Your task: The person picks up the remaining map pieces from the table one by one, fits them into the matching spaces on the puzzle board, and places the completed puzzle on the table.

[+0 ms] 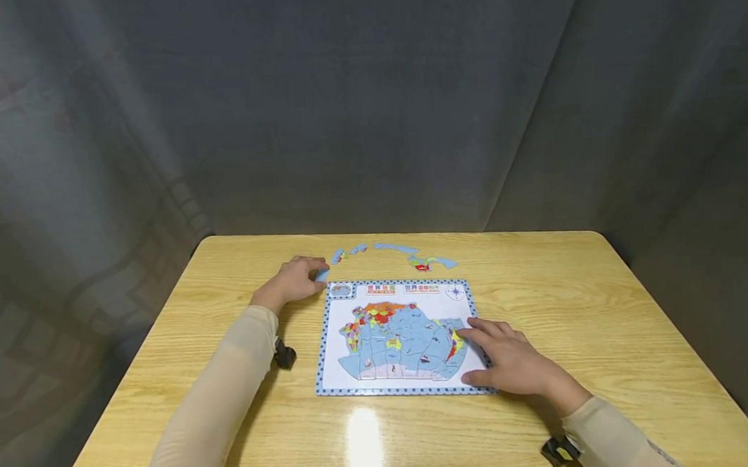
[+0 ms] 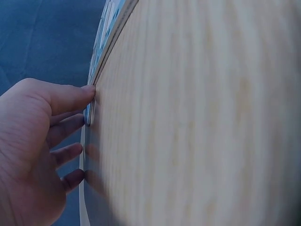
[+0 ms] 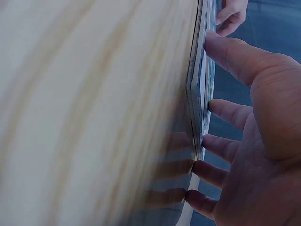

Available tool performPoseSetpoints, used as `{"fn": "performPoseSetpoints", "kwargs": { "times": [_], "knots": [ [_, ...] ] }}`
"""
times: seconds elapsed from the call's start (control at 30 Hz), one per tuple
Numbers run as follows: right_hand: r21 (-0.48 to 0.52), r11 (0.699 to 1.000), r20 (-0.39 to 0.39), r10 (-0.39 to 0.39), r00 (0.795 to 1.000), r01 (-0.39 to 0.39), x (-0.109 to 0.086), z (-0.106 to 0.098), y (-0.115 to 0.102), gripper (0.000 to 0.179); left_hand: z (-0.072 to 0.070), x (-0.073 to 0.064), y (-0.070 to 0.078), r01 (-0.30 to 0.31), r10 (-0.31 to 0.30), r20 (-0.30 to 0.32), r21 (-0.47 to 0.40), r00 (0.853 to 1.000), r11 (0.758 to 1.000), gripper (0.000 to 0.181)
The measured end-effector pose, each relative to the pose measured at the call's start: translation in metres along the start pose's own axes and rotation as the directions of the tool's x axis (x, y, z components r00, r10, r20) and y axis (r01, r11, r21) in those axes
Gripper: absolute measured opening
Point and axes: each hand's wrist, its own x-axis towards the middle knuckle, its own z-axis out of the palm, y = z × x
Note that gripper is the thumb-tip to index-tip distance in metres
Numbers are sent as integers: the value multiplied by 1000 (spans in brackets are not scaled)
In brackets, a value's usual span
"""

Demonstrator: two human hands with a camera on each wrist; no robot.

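A world-map jigsaw board (image 1: 407, 390) with a blue dotted border lies flat on the table, its left and lower map areas largely filled with pieces. Beside its upper left corner my left hand (image 1: 295, 280) has thumb and index finger around a light blue puzzle piece (image 1: 322, 274). In the left wrist view, the left hand's fingertips (image 2: 77, 121) are down at the table surface by the board's edge. My right hand (image 1: 510, 360) rests with spread fingers over the board's right edge; the right wrist view shows its thumb (image 3: 216, 44) touching the board.
Several loose pieces lie behind the board: a small one (image 1: 338, 256) at left, a blue strip (image 1: 395, 248) in the middle and a coloured piece (image 1: 421, 263) at right. Dark curtains (image 1: 368, 121) hang beyond the wooden table's (image 1: 541, 274) far edge.
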Motion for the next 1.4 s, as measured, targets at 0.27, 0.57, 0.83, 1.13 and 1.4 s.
{"fn": "performPoseSetpoints", "kwargs": {
  "times": [0.27,0.57,0.83,1.13,1.4],
  "knots": [
    [2,1000,-4,-1,1000,1,0,0,0,77,0,3,-2,-4,5,10,-27,1000,1000,44],
    [0,1000,-3,2,1000,-2,0,-1,-1,77,-3,3,-1,4,-4,16,-29,1000,1000,43],
    [12,1000,5,14,1000,-14,0,0,-1,77,-4,4,-5,-16,15,14,11,1000,1000,43],
    [9,1000,4,5,1000,-5,0,0,-1,77,-6,2,-7,-30,30,-10,26,999,999,40],
    [4,1000,9,15,1000,-15,1,0,-1,78,-6,-1,-7,-22,23,-40,13,999,1000,42]
  ]
}}
